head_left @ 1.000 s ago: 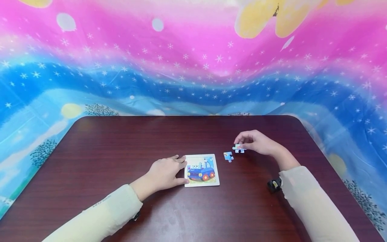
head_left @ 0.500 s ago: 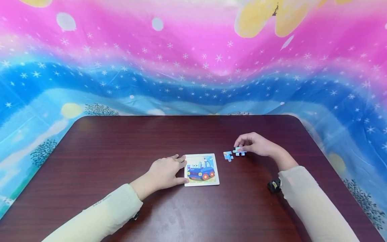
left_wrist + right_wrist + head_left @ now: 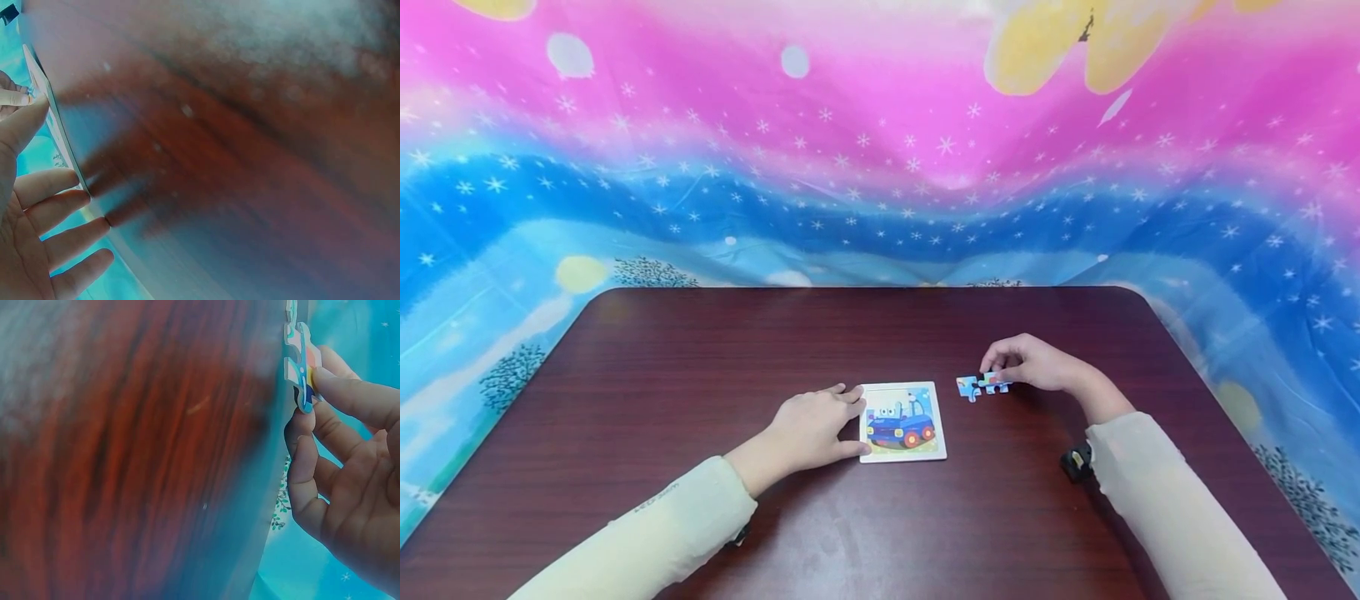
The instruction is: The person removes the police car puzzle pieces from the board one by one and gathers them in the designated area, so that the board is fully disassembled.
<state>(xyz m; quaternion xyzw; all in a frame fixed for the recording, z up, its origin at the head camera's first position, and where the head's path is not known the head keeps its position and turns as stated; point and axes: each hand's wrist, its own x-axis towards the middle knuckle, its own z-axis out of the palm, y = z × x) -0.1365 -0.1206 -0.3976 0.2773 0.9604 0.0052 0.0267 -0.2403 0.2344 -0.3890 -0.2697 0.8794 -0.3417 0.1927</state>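
Note:
A square jigsaw puzzle board (image 3: 904,422) with a white rim and a blue cartoon car lies on the table in the head view. A pale strip shows along its upper left part. My left hand (image 3: 811,431) lies at its left side, fingers spread, with the thumb and fingertips touching the rim. To the right, a loose puzzle piece (image 3: 967,387) lies flat. Right beside it my right hand (image 3: 1037,363) pinches another puzzle piece (image 3: 305,365) between thumb and fingers. In the head view the two pieces meet or nearly meet; whether they interlock I cannot tell.
The dark red-brown table (image 3: 722,342) extends around the board on every side. A patterned pink and blue cloth (image 3: 880,192) hangs behind its far edge and along both sides. A small black device (image 3: 1077,462) sits under the right cuff.
My right hand has drawn its puzzle piece slightly toward me, down alongside the loose one. The left hand and the puzzle board have stayed in place.

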